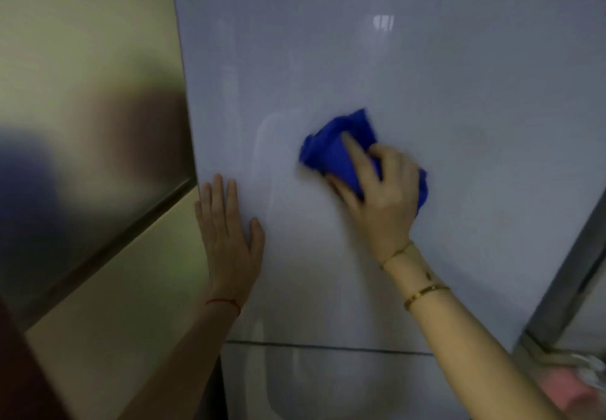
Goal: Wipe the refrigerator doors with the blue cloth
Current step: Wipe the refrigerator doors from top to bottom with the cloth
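Right now we have the blue cloth (341, 150) bunched against the pale grey upper refrigerator door (426, 91), roughly at its middle height and a little left of centre. Our right hand (383, 186) presses it flat to the door — the index finger lies stretched over the cloth, the other fingers curl around the bunched fabric, and a fold of blue shows past the hand on its right side. The cloth's edges are blurred, so we cannot tell how it is folded.

Our left hand (229, 232) rests palm-down on the same door near its left edge, empty, with the fingers straight and close together and the thumb held out to the right. A thin red string (224, 303) circles that wrist; gold bracelets (424, 291) sit on the right wrist.

Below both hands a dark horizontal seam (328, 347) separates the upper door from the lower door (328, 387). To the left stands a glossy beige cabinet panel (82, 91).
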`<state>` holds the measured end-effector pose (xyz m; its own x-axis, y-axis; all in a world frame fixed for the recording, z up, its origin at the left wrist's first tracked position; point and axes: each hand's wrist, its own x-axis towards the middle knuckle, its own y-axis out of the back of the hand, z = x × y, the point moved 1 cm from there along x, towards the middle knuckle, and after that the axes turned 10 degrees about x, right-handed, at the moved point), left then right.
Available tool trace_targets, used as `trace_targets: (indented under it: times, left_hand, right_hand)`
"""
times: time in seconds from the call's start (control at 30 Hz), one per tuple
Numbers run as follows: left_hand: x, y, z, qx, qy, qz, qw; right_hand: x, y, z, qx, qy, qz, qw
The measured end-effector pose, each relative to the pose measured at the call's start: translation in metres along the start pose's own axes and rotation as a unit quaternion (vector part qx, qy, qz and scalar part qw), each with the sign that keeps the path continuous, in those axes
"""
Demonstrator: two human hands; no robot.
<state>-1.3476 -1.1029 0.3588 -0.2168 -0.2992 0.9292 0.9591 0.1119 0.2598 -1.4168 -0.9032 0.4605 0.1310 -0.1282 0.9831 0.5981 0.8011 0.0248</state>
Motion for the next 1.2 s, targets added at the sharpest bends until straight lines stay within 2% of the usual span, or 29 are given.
trace_targets:
  times: [0.1, 0.17, 0.27, 0.43, 0.6, 0.73, 0.83, 0.97, 1.03, 1.13, 1.2]
  left_hand:
    - [-0.025, 0.001, 0.003, -0.006, 0.02, -0.033, 0.999]
    - [-0.052, 0.005, 0.002, 0.007, 0.016, -0.063, 0.998]
    - [-0.097, 0.017, 0.0, 0.019, 0.006, -0.116, 0.993]
    - [-0.176, 0.016, -0.01, -0.027, 0.039, -0.149, 0.988]
    - [-0.255, -0.014, -0.024, -0.033, 0.049, -0.108, 0.992]
    - [-0.321, -0.052, -0.05, -0.022, 0.027, -0.07, 0.997]
    - [-0.359, -0.078, -0.074, -0.014, -0.008, -0.034, 0.999]
    - [-0.395, -0.107, -0.109, -0.011, -0.038, 0.022, 0.999]
    - [-0.407, -0.117, -0.122, -0.02, -0.036, 0.046, 0.998]
    - [-0.416, -0.122, -0.129, -0.035, -0.042, 0.072, 0.996]
    - [-0.416, -0.123, -0.129, -0.037, -0.046, 0.088, 0.994]
  right_hand:
    - [-0.082, 0.001, -0.015, 0.003, 0.106, -0.097, 0.99]
    - [-0.131, 0.009, -0.015, 0.011, 0.126, -0.132, 0.983]
    - [-0.179, 0.029, -0.008, 0.044, 0.103, -0.182, 0.977]
    - [-0.238, 0.066, -0.002, 0.069, -0.002, -0.19, 0.979]
    - [-0.322, 0.067, -0.015, 0.043, -0.052, -0.19, 0.979]
    - [-0.384, 0.038, -0.036, 0.019, -0.046, -0.139, 0.989]
    - [-0.421, 0.013, -0.058, 0.004, 0.005, -0.092, 0.996]
    - [-0.501, -0.002, -0.089, -0.021, 0.124, -0.116, 0.985]
    - [-0.541, -0.003, -0.093, -0.025, 0.151, -0.125, 0.98]
    - [-0.546, 0.003, -0.084, -0.023, 0.159, -0.107, 0.981]
    - [-0.506, 0.003, -0.075, -0.029, 0.123, -0.043, 0.991]
